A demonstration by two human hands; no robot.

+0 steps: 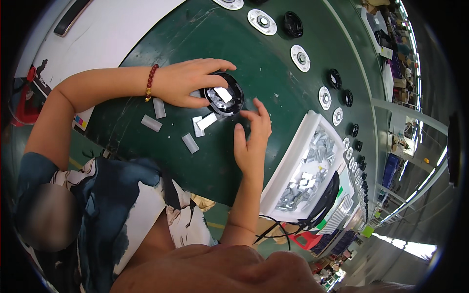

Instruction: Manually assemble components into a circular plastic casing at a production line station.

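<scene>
My left hand, with a red bead bracelet on its wrist, grips the rim of a black round part that lies on the green belt. Small silver pieces sit inside the part. My right hand hovers just to the right of it with fingers spread and nothing in them, its fingertips close to the part's edge. Several small grey rectangular pieces lie loose on the belt below my left hand.
A white tray full of small silver metal pieces stands right of my right hand. Round silver discs and black round parts lie in a row along the belt. A white surface sits at upper left.
</scene>
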